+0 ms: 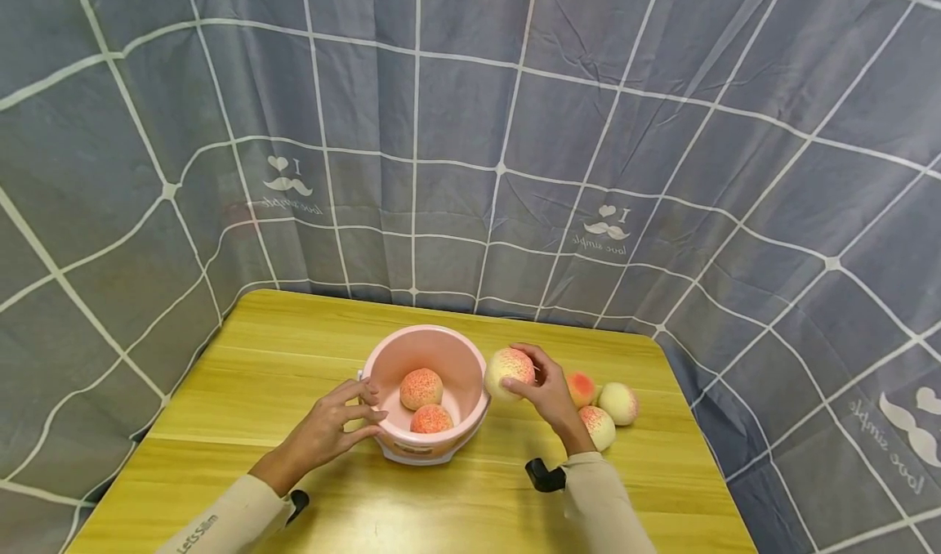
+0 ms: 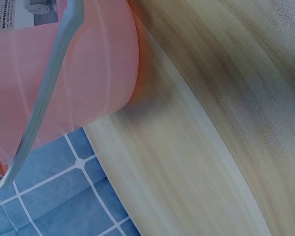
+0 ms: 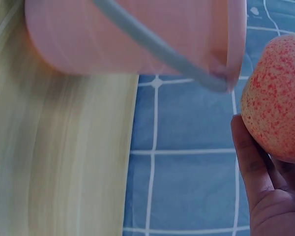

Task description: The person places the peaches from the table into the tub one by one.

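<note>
Just right of the pink bucket (image 1: 448,351), my right hand (image 1: 546,382) holds a pale peach (image 1: 507,372) with red speckles, level with the rim. In the right wrist view, fingers (image 3: 248,157) lie against the underside of that peach (image 3: 280,98). My left hand (image 1: 340,425) grips the bucket's rim at the near left; it is out of sight in the left wrist view, where the bucket wall (image 2: 96,64) shows. Inside the bucket lie two reddish peaches, one farther back (image 1: 421,388) and one nearer (image 1: 431,419).
Right of the bucket, behind my right wrist, a red-topped peach (image 1: 581,389), a pale peach (image 1: 619,404) and a speckled peach (image 1: 599,428) sit together on the wooden table (image 1: 294,333). A grey bucket handle (image 2: 44,93) hangs down. Checked grey curtains (image 1: 456,113) surround the table.
</note>
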Demonstrator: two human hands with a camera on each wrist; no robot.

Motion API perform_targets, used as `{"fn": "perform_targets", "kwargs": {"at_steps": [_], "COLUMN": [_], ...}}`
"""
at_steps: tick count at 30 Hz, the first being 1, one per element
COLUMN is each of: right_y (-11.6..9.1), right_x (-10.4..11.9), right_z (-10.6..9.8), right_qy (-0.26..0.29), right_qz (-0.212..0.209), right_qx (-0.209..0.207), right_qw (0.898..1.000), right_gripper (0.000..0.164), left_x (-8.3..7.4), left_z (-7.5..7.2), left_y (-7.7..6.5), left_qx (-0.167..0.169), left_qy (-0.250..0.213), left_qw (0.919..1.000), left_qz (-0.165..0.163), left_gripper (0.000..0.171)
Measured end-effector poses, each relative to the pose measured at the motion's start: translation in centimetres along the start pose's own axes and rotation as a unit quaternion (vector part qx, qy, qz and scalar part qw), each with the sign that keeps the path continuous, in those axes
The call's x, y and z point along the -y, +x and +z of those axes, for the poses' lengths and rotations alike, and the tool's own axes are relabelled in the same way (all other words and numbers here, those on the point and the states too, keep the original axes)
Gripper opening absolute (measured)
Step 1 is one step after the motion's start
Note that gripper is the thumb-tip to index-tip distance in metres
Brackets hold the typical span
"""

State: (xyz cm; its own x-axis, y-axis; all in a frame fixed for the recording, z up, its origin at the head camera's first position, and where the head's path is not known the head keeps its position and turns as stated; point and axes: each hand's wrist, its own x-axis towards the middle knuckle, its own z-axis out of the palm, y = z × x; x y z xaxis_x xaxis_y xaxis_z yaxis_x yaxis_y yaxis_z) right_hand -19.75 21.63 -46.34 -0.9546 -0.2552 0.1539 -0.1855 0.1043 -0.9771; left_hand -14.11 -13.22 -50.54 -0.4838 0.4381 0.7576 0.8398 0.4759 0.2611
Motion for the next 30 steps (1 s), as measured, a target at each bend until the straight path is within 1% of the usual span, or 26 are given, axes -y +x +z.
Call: {"fn": "perform_targets", "kwargs": {"at_steps": [9,13,18,23,28,30], "right_y": [0.8,1.1,1.7,2.3,2.2,2.0], "right_x": [0.4,0.7,1.0,1.3,3.4,4.2], "right_z": [1.8,2.4,3.0,3.8,4.8,5.1], "right_qy": [0.016,0.008,-0.009,-0.027,-0.045,-0.051], "right_qz": [-0.028,-0.033,-0.029,-0.011,-0.007,-0.012], "right_qx": [0.045,0.057,0.076,0.095,0.107,0.111], "right_qw": [0.998,0.998,0.997,0.995,0.993,0.992], "right_gripper": [0.058,0.058,0.06,0.061,0.06,0.059], "left_x": [0.1,0.1,0.1,0.1,0.2,0.2], "left_z": [0.0,0.0,0.0,0.0,0.0,0.0], "left_y": [0.0,0.0,0.0,0.0,0.1,0.1], "left_qx": [0.006,0.004,0.0,0.0,-0.001,-0.003], "left_qy": [0.004,0.002,-0.001,-0.005,-0.007,-0.008], "left_qw": [0.9999,1.0,1.0,1.0,1.0,0.9999], "left_qz": [-0.008,-0.004,-0.002,0.001,0.006,0.007], "left_gripper": [0.041,0.041,0.043,0.041,0.039,0.038]}}
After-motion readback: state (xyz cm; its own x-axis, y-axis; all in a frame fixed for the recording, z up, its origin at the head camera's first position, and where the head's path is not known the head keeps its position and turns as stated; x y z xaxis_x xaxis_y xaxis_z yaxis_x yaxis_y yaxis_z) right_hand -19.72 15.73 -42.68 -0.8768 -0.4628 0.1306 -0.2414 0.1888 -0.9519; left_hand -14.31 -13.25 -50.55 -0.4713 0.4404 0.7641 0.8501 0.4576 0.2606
